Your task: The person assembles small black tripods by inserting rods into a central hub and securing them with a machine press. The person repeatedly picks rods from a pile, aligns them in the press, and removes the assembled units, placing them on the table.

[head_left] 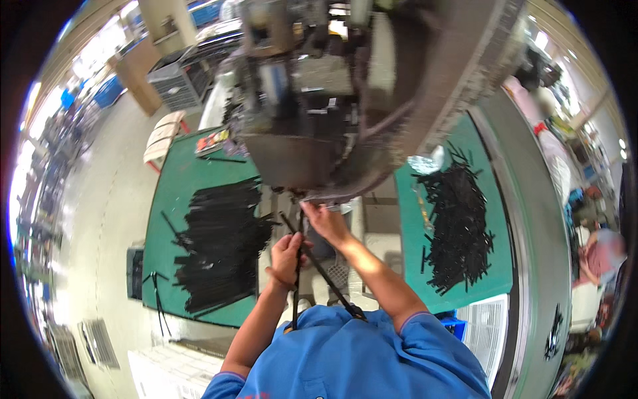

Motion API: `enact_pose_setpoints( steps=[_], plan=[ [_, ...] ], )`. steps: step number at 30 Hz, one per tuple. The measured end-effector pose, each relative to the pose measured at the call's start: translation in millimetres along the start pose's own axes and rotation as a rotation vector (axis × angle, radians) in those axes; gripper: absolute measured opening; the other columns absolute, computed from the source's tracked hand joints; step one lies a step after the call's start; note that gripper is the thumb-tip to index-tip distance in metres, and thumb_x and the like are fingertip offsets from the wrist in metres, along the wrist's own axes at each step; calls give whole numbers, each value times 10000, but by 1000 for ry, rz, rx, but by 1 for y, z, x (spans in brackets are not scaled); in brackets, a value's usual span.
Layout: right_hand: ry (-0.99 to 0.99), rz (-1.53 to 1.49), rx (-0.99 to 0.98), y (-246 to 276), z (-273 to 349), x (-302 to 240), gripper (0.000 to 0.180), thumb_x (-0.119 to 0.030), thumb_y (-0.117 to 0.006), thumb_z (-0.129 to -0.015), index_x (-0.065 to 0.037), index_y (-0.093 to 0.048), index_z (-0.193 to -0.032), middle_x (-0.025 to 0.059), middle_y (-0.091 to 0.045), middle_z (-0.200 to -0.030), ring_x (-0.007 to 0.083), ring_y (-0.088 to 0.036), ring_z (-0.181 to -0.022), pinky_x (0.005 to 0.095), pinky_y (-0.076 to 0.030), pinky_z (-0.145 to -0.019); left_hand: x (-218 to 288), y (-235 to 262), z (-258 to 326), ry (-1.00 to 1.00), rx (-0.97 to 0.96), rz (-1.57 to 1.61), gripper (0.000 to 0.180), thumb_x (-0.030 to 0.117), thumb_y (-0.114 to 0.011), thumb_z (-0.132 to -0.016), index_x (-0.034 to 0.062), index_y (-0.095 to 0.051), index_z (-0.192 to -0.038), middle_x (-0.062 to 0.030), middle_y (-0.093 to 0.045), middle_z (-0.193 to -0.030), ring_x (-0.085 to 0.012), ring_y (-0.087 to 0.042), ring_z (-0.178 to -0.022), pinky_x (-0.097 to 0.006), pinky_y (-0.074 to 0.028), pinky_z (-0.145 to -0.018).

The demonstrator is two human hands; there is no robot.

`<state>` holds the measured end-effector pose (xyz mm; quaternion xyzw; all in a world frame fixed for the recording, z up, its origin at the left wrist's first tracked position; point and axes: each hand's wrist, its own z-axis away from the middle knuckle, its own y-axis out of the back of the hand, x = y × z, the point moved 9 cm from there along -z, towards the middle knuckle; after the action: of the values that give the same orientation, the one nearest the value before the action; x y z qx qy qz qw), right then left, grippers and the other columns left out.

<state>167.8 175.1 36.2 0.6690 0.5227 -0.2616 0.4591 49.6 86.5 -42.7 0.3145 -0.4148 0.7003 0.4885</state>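
Observation:
My left hand [287,258] is closed around a thin black rod [296,292] that hangs almost straight down toward my blue shirt. My right hand [324,223] reaches up under a large grey machine [312,126], its fingers pinched on the upper end of a second long black rod [329,279] that slants down to the right. The two rods cross just beside my left hand. The fingertips of the right hand are partly hidden by the machine's lower edge.
A large pile of long black rods [222,249] lies on a green tabletop [174,193] to my left. A looser heap of shorter black rods [460,226] lies on the green surface to my right. A seated person [598,253] is at the far right.

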Motion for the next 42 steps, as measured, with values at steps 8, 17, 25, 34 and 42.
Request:
enact_pose_setpoints(
  steps=[8, 17, 25, 34, 42],
  plan=[
    [-285, -361, 182, -22, -6, 29, 263, -259, -625, -804, 4, -613, -801, 97, -616, -657, 154, -590, -612, 344, -449, -521, -11, 11, -13, -65, -101, 117, 179, 253, -538, -937, 81, -567, -899, -37, -614, -794, -47, -455, -519, -169, -345, -423],
    [-676, -310, 446, 167, 80, 102, 56, -95, -607, -802, -62, -610, -847, 22, -601, -698, 114, -557, -587, 242, -485, -509, -15, 15, -8, -54, -78, 109, 150, 237, -566, -921, 89, -592, -937, -28, -628, -812, -53, -480, -533, -181, -359, -419],
    [-949, 1198, 479, 462, 333, 192, 263, -191, -644, -743, -68, -591, -969, 126, -575, -990, 315, -571, -959, 413, -493, -806, -14, 3, -6, -53, -88, 38, 194, 272, -534, -938, 85, -582, -941, -27, -607, -805, -64, -487, -537, -184, -374, -441],
    [-881, 1518, 198, 443, 278, 247, 134, -133, -553, -788, -64, -614, -886, 85, -589, -936, 248, -603, -891, 355, -518, -736, -14, 0, -8, -66, -100, 34, 197, 293, -524, -941, 100, -553, -972, -21, -592, -818, -63, -478, -544, -198, -383, -453],
    [-1008, 1246, 165, 456, 273, 248, 272, -144, -580, -714, -12, -607, -950, 168, -588, -1041, 326, -571, -1007, 397, -504, -832, -4, -10, -1, -129, -116, -69, 231, 306, -516, -941, 76, -530, -965, -69, -613, -765, -87, -498, -490, -222, -406, -434]
  ],
)
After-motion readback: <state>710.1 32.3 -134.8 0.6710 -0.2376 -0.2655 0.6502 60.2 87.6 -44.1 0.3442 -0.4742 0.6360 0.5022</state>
